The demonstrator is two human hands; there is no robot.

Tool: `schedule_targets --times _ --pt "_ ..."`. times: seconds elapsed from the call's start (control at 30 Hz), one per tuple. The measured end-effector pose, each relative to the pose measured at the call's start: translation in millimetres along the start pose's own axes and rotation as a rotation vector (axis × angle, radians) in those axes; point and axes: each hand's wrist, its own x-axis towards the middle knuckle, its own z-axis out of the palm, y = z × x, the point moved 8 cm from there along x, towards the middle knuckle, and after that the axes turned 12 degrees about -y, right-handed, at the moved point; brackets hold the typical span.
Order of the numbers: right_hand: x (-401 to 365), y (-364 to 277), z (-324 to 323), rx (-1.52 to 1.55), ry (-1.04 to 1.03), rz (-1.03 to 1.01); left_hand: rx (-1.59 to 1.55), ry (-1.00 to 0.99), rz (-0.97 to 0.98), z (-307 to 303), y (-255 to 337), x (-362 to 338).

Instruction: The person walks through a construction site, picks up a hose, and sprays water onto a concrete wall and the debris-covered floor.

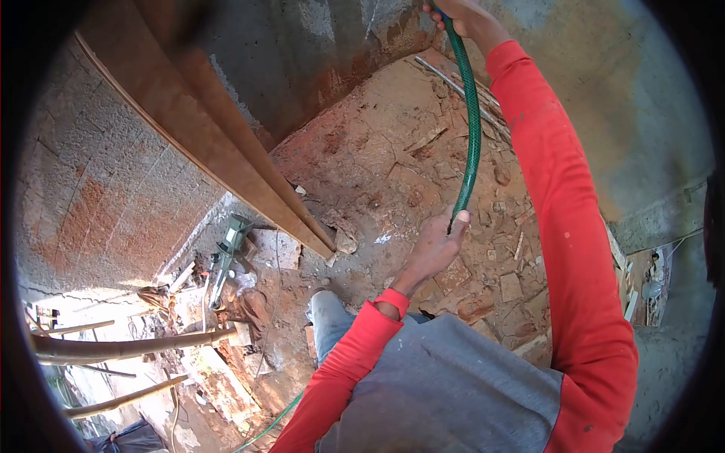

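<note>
A green braided hose (472,128) runs in a gentle curve between my two hands in the head view. My left hand (434,245) is closed round its lower part, thumb laid along it, over the rubble-covered ground. At the top edge of the view my right hand (468,19), arm stretched far out, grips the upper part, where a bit of blue shows at the fingers. The frame edge partly cuts off that hand. A thinner-looking green length (279,423) comes out from behind my left sleeve near the bottom.
Tall wooden boards (204,128) lean in from the upper left. A green power tool (232,240) with a cord lies beside them among debris. Bamboo poles (128,347) reach in at lower left. Concrete walls (302,68) surround the broken-brick ground (362,166); a thin pipe (445,79) lies at the back.
</note>
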Motion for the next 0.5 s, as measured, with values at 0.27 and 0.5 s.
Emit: schedule_targets --times 0.27,0.5 --pt "7.4 -10.2 18.9 -0.039 0.060 -0.059 0.036 -0.001 -0.175 -32.2 -29.7 -8.5" --pt "38.1 -2.6 -17.4 -0.057 0.237 -0.264 0.062 0.407 0.027 -156.1 -9.8 -69.1"
